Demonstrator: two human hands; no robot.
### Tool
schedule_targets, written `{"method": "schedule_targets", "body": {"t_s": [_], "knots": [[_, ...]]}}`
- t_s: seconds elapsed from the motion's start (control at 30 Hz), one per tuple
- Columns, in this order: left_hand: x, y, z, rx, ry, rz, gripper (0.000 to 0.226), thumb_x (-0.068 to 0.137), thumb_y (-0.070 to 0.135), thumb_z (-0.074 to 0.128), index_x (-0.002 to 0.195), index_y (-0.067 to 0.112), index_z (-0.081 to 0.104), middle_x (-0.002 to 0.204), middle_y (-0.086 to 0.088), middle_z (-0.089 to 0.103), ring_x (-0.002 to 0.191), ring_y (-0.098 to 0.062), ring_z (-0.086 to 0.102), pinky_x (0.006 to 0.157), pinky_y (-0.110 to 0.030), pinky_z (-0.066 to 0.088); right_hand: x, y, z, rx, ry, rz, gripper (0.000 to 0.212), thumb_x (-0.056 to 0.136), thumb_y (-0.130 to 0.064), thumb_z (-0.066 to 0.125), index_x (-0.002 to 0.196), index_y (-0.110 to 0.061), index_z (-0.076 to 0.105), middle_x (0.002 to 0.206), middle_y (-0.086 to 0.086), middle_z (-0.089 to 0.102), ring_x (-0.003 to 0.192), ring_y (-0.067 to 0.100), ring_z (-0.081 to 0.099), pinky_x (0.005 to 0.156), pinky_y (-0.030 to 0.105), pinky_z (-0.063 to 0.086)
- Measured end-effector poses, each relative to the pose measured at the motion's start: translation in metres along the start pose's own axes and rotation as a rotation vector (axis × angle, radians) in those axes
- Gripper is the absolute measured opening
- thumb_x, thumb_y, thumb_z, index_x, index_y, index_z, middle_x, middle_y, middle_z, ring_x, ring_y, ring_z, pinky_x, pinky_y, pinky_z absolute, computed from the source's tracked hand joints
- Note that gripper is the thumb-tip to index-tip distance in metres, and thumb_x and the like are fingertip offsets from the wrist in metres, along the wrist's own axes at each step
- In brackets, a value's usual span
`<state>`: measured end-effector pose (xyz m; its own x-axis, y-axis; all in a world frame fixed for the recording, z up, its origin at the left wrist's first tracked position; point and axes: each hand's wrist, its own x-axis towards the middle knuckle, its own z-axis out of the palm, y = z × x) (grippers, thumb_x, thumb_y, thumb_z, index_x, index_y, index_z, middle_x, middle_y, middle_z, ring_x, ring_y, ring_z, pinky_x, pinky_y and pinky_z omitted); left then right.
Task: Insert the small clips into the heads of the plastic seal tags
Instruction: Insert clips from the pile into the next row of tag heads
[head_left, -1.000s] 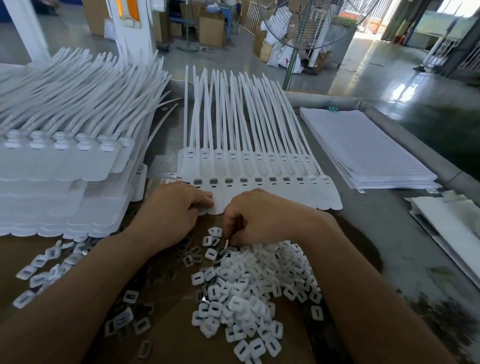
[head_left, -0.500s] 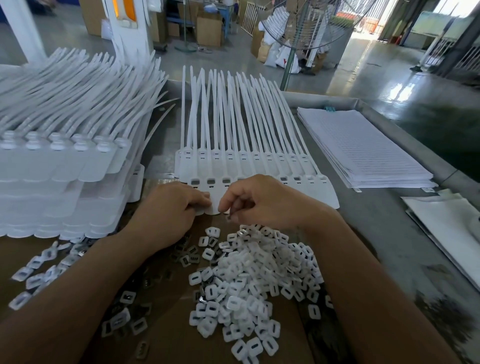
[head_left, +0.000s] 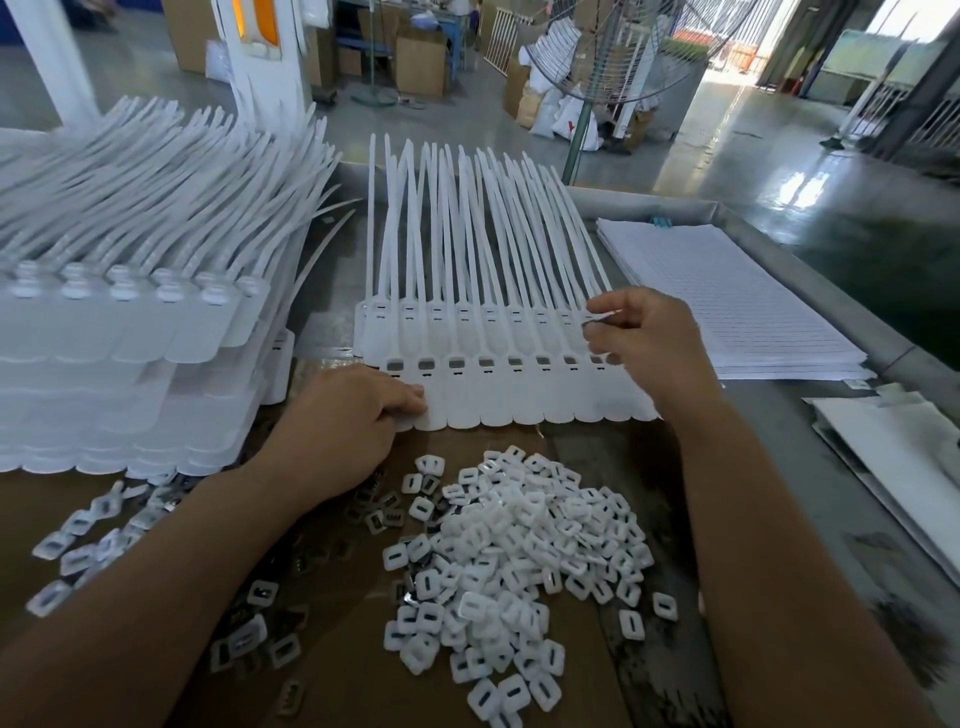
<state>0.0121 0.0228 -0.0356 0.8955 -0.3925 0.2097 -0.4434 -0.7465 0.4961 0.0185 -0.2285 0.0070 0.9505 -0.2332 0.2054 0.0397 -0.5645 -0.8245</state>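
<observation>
Right fingers (head_left: 618, 304) curled, thumb and forefinger closed narrow on a pinched clip (head_left: 594, 325). Left fingers (head_left: 400, 402) bent, tips lying on the lower left corner of the tag row (head_left: 498, 400). The thumb is hidden, so we cannot tell whether they grip the row or only press it.

- The bench (head_left: 769, 441) fills the frame, grey metal with a raised rim at upper right. A brown cardboard sheet (head_left: 332, 675) covers its lower left part.
- A tall tag stack (head_left: 104, 364) sits at left of frame, tails fanning towards the upper left.
- The tag row lies flat at centre, tails pointing up the frame. We note two overlapping layers. The heads of the nearer layer show dark rectangular openings.
- The right hand (head_left: 649, 353) sits at the right end of the row, its pinch over the heads of the farther layer.
- The left hand (head_left: 337, 421) sits at the row's lower left, just beside the tag stack.
- A paper stack (head_left: 727, 301) with ruled lines lies right of the row, touching nothing else that we see.
- White folded sheets (head_left: 893, 457) lie at the right edge.
- A clip pile (head_left: 519, 561) of small white squares, each with a slot, lies on the cardboard at lower centre, between the forearms.
- Loose clips (head_left: 78, 540) are scattered at lower left, near the foot of the tag stack.
</observation>
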Motion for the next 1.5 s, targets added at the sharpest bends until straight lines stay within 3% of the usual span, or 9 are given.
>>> {"method": "schedule_targets", "body": {"t_s": [0.13, 0.2, 0.33, 0.5, 0.63, 0.77, 0.9, 1.3, 1.5], "knots": [[-0.001, 0.0, 0.0, -0.002, 0.004, 0.007, 0.035, 0.085, 0.001, 0.051, 0.111, 0.02, 0.066, 0.119, 0.012, 0.061, 0.114, -0.003, 0.047, 0.096, -0.012, 0.023, 0.006, 0.021, -0.01, -0.036, 0.119, 0.119, 0.014, 0.084, -0.006, 0.063, 0.08, -0.019, 0.062, 0.08, 0.001, 0.066, 0.069, 0.01, 0.062, 0.066, 0.02, 0.048], [-0.001, 0.0, 0.0, -0.005, 0.003, 0.012, 0.036, 0.085, 0.0, 0.05, 0.111, 0.019, 0.066, 0.12, 0.011, 0.061, 0.113, -0.003, 0.048, 0.096, -0.013, 0.024, 0.008, 0.029, -0.012, -0.108, 0.142, 0.149, 0.01, 0.085, -0.008, 0.061, 0.083, -0.017, 0.065, 0.083, -0.001, 0.064, 0.073, 0.01, 0.058, 0.067, 0.019, 0.044], [-0.001, 0.001, 0.0, -0.002, 0.007, 0.019, 0.034, 0.086, 0.001, 0.051, 0.11, 0.019, 0.066, 0.12, 0.01, 0.061, 0.114, -0.004, 0.048, 0.096, -0.013, 0.024, 0.011, 0.035, -0.012, -0.153, 0.106, 0.21, 0.011, 0.087, -0.011, 0.059, 0.085, -0.02, 0.066, 0.075, -0.012, 0.057, 0.07, -0.003, 0.048, 0.066, 0.019, 0.035], [-0.002, 0.003, 0.0, -0.008, 0.018, 0.023, 0.03, 0.087, 0.005, 0.052, 0.11, 0.018, 0.066, 0.119, 0.01, 0.061, 0.111, -0.002, 0.046, 0.095, -0.014, 0.023, 0.011, 0.04, -0.017, -0.156, 0.109, 0.269, 0.015, 0.089, -0.009, 0.056, 0.082, -0.017, 0.067, 0.087, -0.003, 0.06, 0.086, 0.01, 0.05, 0.072, 0.023, 0.036], [-0.002, 0.002, 0.001, -0.005, 0.016, 0.017, 0.03, 0.088, 0.005, 0.052, 0.11, 0.019, 0.066, 0.119, 0.01, 0.061, 0.111, -0.002, 0.046, 0.096, -0.015, 0.024, 0.011, 0.045, -0.014, -0.18, 0.07, 0.278, 0.016, 0.089, -0.01, 0.057, 0.096, -0.01, 0.07, 0.081, -0.007, 0.058, 0.086, 0.009, 0.049, 0.078, 0.025, 0.035], [-0.002, 0.002, 0.002, 0.001, 0.014, 0.022, 0.03, 0.088, 0.005, 0.052, 0.111, 0.019, 0.066, 0.119, 0.01, 0.061, 0.108, 0.001, 0.044, 0.096, -0.015, 0.023, 0.012, 0.048, -0.013, -0.213, 0.061, 0.26, 0.015, 0.088, -0.012, 0.058, 0.096, -0.01, 0.071, 0.081, -0.008, 0.058, 0.088, 0.01, 0.05, 0.079, 0.026, 0.036], [-0.001, 0.003, 0.002, 0.001, 0.013, 0.025, 0.03, 0.088, 0.006, 0.052, 0.111, 0.019, 0.066, 0.12, 0.01, 0.061, 0.105, 0.004, 0.041, 0.096, -0.013, 0.022, 0.013, 0.05, -0.012, -0.23, 0.085, 0.248, 0.01, 0.084, -0.012, 0.062, 0.08, -0.021, 0.065, 0.083, -0.007, 0.059, 0.086, 0.011, 0.052, 0.076, 0.027, 0.037], [-0.001, 0.004, 0.0, 0.019, 0.01, 0.023, 0.03, 0.088, 0.006, 0.051, 0.112, 0.02, 0.065, 0.12, 0.011, 0.06, 0.115, -0.004, 0.047, 0.095, -0.014, 0.023, 0.013, 0.048, -0.011, -0.119, 0.121, 0.272, 0.007, 0.081, -0.013, 0.067, 0.081, -0.019, 0.067, 0.083, -0.008, 0.057, 0.084, 0.009, 0.05, 0.076, 0.027, 0.037], [-0.001, 0.003, 0.0, 0.03, 0.016, 0.023, 0.031, 0.089, 0.006, 0.051, 0.112, 0.021, 0.065, 0.121, 0.012, 0.06, 0.114, -0.003, 0.046, 0.095, -0.014, 0.022, 0.014, 0.047, -0.009, -0.124, 0.123, 0.287, 0.019, 0.08, -0.009, 0.064, 0.07, -0.025, 0.064, 0.078, -0.014, 0.055, 0.087, 0.011, 0.049, 0.075, 0.029, 0.036]]}}
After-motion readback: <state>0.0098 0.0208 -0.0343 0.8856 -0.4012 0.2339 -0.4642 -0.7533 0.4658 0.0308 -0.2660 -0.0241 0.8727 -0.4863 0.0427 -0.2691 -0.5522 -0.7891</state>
